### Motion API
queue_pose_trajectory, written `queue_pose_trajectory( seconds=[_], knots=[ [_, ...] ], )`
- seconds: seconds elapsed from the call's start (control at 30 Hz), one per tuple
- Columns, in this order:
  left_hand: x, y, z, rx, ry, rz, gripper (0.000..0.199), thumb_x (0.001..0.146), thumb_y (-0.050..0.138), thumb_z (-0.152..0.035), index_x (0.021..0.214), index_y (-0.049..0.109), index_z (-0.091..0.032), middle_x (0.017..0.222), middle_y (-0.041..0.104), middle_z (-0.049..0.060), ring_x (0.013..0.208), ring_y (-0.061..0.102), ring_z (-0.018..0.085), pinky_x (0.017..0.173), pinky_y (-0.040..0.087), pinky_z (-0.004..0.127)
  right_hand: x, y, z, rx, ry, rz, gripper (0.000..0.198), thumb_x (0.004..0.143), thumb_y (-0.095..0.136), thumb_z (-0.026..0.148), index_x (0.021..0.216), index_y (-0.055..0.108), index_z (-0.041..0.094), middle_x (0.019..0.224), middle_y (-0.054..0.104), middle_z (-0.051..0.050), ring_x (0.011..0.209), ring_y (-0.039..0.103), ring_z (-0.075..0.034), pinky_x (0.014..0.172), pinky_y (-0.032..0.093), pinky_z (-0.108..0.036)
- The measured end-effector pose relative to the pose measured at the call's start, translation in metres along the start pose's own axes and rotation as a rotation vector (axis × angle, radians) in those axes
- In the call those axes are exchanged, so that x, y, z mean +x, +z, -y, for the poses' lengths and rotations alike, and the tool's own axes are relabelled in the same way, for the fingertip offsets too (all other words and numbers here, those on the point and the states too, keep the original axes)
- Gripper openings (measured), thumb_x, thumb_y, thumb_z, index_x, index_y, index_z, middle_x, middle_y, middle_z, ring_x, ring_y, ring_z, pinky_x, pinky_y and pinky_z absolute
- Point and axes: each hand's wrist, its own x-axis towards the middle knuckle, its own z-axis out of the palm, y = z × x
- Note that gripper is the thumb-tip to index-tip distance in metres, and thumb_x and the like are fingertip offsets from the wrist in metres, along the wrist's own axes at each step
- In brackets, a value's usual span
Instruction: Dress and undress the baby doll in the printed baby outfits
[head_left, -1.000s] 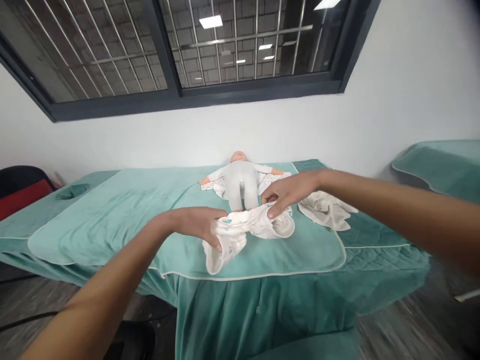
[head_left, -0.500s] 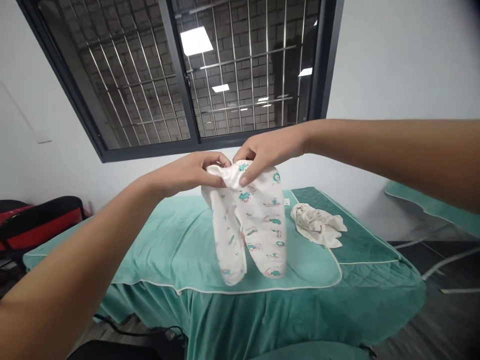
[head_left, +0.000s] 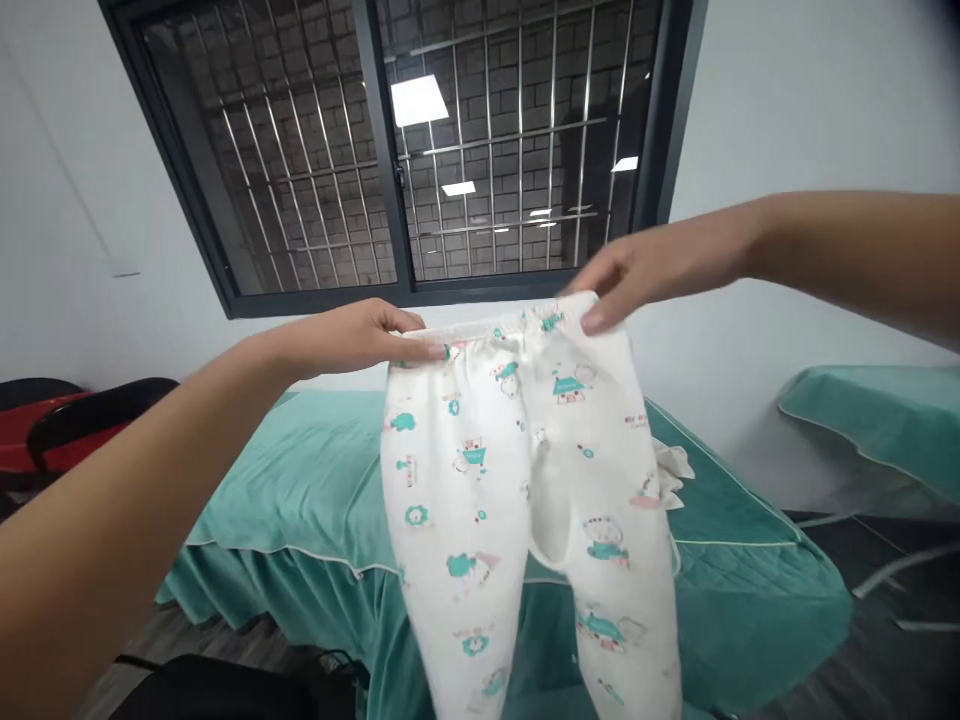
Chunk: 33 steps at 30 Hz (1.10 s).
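Note:
White baby pants [head_left: 469, 510] with green and pink cartoon prints hang spread out in front of me, waistband up. My left hand [head_left: 356, 338] pinches the left end of the elastic waistband, thumb at the front. At the other end, my right hand [head_left: 637, 275] grips the right corner of the waistband, its fingers behind the cloth. Both legs dangle downward, and an open slit shows at the crotch. The lower ends of the legs run past the bottom of the view.
Behind the pants stands a bed with a green cover [head_left: 315, 460]. A crumpled white cloth [head_left: 671, 470] lies on it, partly hidden by the pants. A barred window [head_left: 480, 150] is in the wall. Red-and-black chairs [head_left: 97, 425] are at left, another green-covered surface [head_left: 877, 415] at right.
My hands have moved apart, stretching the waistband wide. The pants now hang closer to me, opened out flat, and cover much of the crumpled cloth.

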Motion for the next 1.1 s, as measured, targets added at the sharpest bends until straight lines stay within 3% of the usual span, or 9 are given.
queue_pose_trajectory(
  seconds=[0.1,0.2,0.27,0.43,0.57,0.67,0.8,1.0,1.1],
  knots=[
    [-0.006,0.026,0.018,0.027,-0.037,0.288,0.032,0.072,0.072,-0.042,0.057,0.057,-0.018,0.063,0.051,-0.002,0.063,0.053,0.012,0.059,0.041,0.023,-0.025,0.027,-0.013,-0.062,0.074,0.193,0.040,0.064,0.084,0.049,0.092,0.076,0.021,0.100,0.073,-0.008,0.098,0.069,-0.028,0.075,0.057,-0.040],
    [-0.014,0.080,0.043,-0.124,-0.063,0.121,0.042,0.080,0.062,-0.052,0.059,0.049,-0.018,0.060,0.044,-0.002,0.058,0.045,0.011,0.054,0.035,0.023,-0.048,0.087,-0.037,0.106,0.016,0.627,0.039,0.063,0.086,0.043,0.093,0.075,0.022,0.099,0.073,-0.007,0.098,0.067,-0.029,0.081,0.055,-0.041],
    [-0.024,0.126,0.062,-0.280,-0.151,-0.027,0.043,0.085,0.054,-0.056,0.066,0.051,-0.018,0.064,0.049,-0.001,0.063,0.049,0.013,0.058,0.040,0.025,-0.064,0.141,-0.063,0.312,0.014,0.729,0.035,0.072,0.078,0.049,0.095,0.073,0.023,0.100,0.072,-0.004,0.100,0.066,-0.027,0.084,0.053,-0.040],
    [-0.076,0.234,0.118,-0.682,-0.299,-0.076,0.038,0.087,0.057,-0.047,0.116,0.057,-0.023,0.112,0.064,0.006,0.107,0.061,0.022,0.092,0.049,0.032,-0.105,0.273,-0.137,0.738,0.214,0.668,0.027,0.072,0.077,0.044,0.083,0.071,0.021,0.084,0.069,-0.001,0.085,0.064,-0.022,0.076,0.051,-0.033],
    [-0.119,0.288,0.154,-0.780,-0.548,0.017,0.070,0.072,0.075,-0.045,0.132,0.047,-0.026,0.130,0.060,0.009,0.119,0.058,0.029,0.102,0.048,0.042,-0.097,0.322,-0.164,1.124,0.489,0.402,0.031,0.071,0.079,0.038,0.097,0.069,0.024,0.085,0.070,0.000,0.078,0.066,-0.020,0.073,0.052,-0.032],
    [-0.130,0.306,0.162,-0.619,-0.508,0.061,0.047,0.075,0.072,-0.037,0.119,0.061,-0.025,0.131,0.058,0.010,0.125,0.052,0.032,0.109,0.042,0.049,-0.069,0.336,-0.172,1.220,0.569,0.239,0.035,0.068,0.079,0.035,0.099,0.065,0.026,0.078,0.069,0.003,0.068,0.064,-0.018,0.064,0.052,-0.030],
    [-0.112,0.298,0.165,-0.343,-0.375,-0.233,0.034,0.083,0.057,-0.027,0.116,0.063,-0.026,0.146,0.044,0.008,0.136,0.041,0.031,0.115,0.034,0.048,-0.049,0.356,-0.183,1.210,0.618,0.213,0.036,0.067,0.079,0.032,0.097,0.063,0.026,0.082,0.070,0.002,0.073,0.067,-0.018,0.063,0.052,-0.029],
    [-0.043,0.274,0.198,-0.212,-0.577,-0.369,0.024,0.083,0.054,-0.033,0.104,0.055,-0.022,0.103,0.064,0.005,0.101,0.060,0.026,0.092,0.050,0.039,-0.068,0.370,-0.200,1.010,0.601,0.656,0.027,0.078,0.071,0.041,0.097,0.060,0.024,0.087,0.071,-0.001,0.071,0.068,-0.017,0.061,0.053,-0.030],
    [-0.002,0.279,0.234,-0.160,-0.589,-0.514,0.027,0.086,0.053,-0.034,0.110,0.050,-0.022,0.109,0.062,0.005,0.107,0.058,0.025,0.094,0.048,0.037,-0.057,0.352,-0.206,0.776,0.511,0.798,0.031,0.079,0.072,0.041,0.099,0.056,0.024,0.088,0.071,-0.001,0.068,0.068,-0.016,0.063,0.053,-0.031]
  ],
)
